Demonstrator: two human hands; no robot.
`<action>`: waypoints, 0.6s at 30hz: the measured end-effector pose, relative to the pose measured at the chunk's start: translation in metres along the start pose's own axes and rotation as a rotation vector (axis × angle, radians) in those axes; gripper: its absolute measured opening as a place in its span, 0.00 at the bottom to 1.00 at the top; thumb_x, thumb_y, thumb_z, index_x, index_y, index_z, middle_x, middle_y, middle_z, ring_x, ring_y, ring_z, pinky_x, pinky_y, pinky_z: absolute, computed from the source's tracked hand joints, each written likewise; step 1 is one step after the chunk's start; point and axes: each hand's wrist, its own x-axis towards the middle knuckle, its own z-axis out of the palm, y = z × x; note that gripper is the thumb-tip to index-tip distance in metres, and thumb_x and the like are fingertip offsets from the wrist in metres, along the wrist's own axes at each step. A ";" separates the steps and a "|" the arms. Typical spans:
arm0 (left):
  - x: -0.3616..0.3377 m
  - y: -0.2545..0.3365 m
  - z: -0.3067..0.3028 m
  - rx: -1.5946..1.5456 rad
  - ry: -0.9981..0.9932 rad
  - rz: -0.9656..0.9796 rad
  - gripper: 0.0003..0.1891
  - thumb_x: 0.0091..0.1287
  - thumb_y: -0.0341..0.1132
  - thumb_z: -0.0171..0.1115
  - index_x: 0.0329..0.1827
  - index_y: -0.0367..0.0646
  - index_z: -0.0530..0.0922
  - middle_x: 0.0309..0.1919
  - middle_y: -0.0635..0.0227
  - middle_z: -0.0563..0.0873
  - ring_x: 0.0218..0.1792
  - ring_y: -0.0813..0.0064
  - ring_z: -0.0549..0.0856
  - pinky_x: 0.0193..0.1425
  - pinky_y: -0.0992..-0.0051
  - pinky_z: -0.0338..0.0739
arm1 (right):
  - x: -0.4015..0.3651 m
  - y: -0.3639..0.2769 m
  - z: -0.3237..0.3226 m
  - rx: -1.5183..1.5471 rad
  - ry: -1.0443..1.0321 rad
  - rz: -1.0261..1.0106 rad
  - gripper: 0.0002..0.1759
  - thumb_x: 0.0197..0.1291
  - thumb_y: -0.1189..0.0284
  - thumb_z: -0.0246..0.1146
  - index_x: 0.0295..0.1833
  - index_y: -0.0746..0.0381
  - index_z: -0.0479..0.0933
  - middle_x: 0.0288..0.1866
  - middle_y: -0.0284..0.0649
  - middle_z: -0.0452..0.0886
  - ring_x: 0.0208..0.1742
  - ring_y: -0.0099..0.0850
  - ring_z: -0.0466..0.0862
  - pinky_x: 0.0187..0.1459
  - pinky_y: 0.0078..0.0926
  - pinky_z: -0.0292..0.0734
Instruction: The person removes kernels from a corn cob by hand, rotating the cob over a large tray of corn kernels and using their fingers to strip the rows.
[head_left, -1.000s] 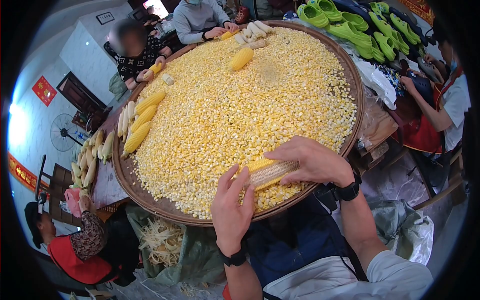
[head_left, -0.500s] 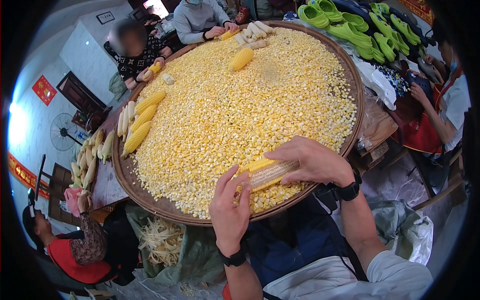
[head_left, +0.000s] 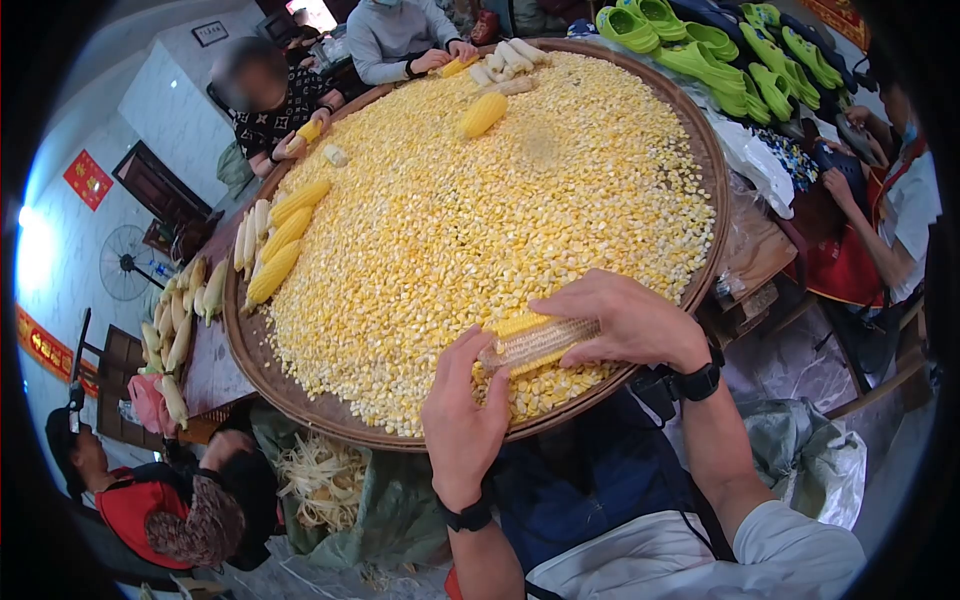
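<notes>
Between my two hands lies a partly shelled corn cob (head_left: 545, 343), held level above the heap of loose kernels (head_left: 480, 230). A wide bare strip runs along its upper face, with yellow rows left on both sides. My right hand (head_left: 625, 325) wraps the cob's right end, thumb below and fingers over the top. My left hand (head_left: 465, 400) closes round the left end, thumb and fingers on either side of it. The kernels fill a large round tray (head_left: 330, 425) with a brown rim.
Full yellow cobs (head_left: 285, 243) and stripped cobs (head_left: 250, 235) lie at the tray's left edge. Another full cob (head_left: 484, 115) rests near the back, beside stripped cobs (head_left: 515, 60). Co-workers sit around. Green clogs (head_left: 690, 60) stand back right; a husk bag (head_left: 325, 485) sits below left.
My left fingers have drawn closer together on the cob's left end. My right hand has barely moved. At the lower left, a co-worker's raised hand has dropped away from the pink bag.
</notes>
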 end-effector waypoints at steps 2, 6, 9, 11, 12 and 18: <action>0.002 0.005 -0.003 0.047 -0.039 0.026 0.29 0.76 0.26 0.75 0.80 0.41 0.82 0.76 0.49 0.88 0.74 0.44 0.88 0.75 0.55 0.85 | 0.000 0.001 0.000 -0.001 0.000 -0.008 0.43 0.58 0.61 0.87 0.80 0.61 0.85 0.68 0.51 0.92 0.69 0.54 0.88 0.74 0.47 0.80; 0.002 0.003 -0.002 0.074 -0.083 0.022 0.30 0.79 0.30 0.74 0.84 0.44 0.81 0.78 0.47 0.85 0.76 0.43 0.86 0.78 0.54 0.83 | 0.000 0.002 0.001 0.008 0.004 -0.021 0.44 0.59 0.61 0.87 0.80 0.61 0.85 0.69 0.52 0.92 0.69 0.54 0.88 0.74 0.48 0.80; 0.002 0.006 -0.003 0.081 -0.092 0.002 0.27 0.80 0.31 0.73 0.81 0.45 0.84 0.78 0.47 0.85 0.75 0.43 0.87 0.78 0.54 0.83 | 0.000 0.002 0.001 0.010 0.005 -0.026 0.44 0.59 0.61 0.87 0.80 0.61 0.85 0.69 0.52 0.92 0.69 0.54 0.88 0.75 0.48 0.80; 0.000 0.003 -0.002 0.082 -0.075 0.013 0.25 0.80 0.31 0.72 0.79 0.45 0.86 0.78 0.47 0.85 0.75 0.43 0.87 0.77 0.54 0.83 | 0.000 0.001 0.000 0.004 0.007 -0.026 0.43 0.59 0.61 0.87 0.80 0.61 0.85 0.68 0.52 0.92 0.69 0.54 0.88 0.74 0.47 0.80; 0.000 0.003 -0.003 0.080 -0.069 0.018 0.24 0.80 0.31 0.72 0.78 0.45 0.87 0.78 0.47 0.85 0.75 0.42 0.87 0.77 0.54 0.83 | 0.000 0.000 0.000 0.001 0.007 -0.026 0.43 0.59 0.61 0.87 0.80 0.61 0.85 0.68 0.51 0.92 0.69 0.54 0.88 0.74 0.47 0.80; -0.002 0.002 -0.003 0.031 -0.038 0.029 0.22 0.79 0.27 0.73 0.75 0.45 0.89 0.76 0.50 0.87 0.71 0.45 0.90 0.73 0.57 0.86 | 0.000 0.001 0.000 0.004 0.013 -0.041 0.42 0.58 0.61 0.88 0.78 0.62 0.86 0.66 0.50 0.92 0.67 0.54 0.88 0.73 0.47 0.81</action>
